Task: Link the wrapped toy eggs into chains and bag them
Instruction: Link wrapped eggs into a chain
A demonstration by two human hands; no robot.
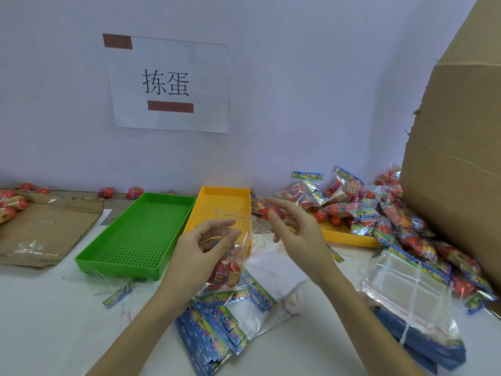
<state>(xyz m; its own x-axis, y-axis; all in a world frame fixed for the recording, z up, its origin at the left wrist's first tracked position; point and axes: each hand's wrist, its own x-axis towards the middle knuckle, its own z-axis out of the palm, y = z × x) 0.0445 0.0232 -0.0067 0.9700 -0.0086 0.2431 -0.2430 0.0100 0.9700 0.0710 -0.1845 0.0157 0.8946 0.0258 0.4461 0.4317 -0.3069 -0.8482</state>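
My left hand point(200, 248) pinches the mouth of a clear plastic bag point(241, 248) that hangs over the table's middle. Several red wrapped toy eggs point(226, 270) sit in its bottom. My right hand point(295, 229) is raised just right of the bag's opening, its fingers spread. It holds one red wrapped egg point(272, 212) between thumb and fingertips, over the edge of the yellow tray point(225, 194). The wrapper's clear film trails toward the bag.
A green perforated tray point(135, 234) lies left of the yellow one. Finished bags of eggs point(366, 210) are heaped at right against a big cardboard box point(455, 158). Stacks of clear bags point(406, 291) and blue header cards point(208, 332) lie in front. Flat cardboard point(46, 229) is at left.
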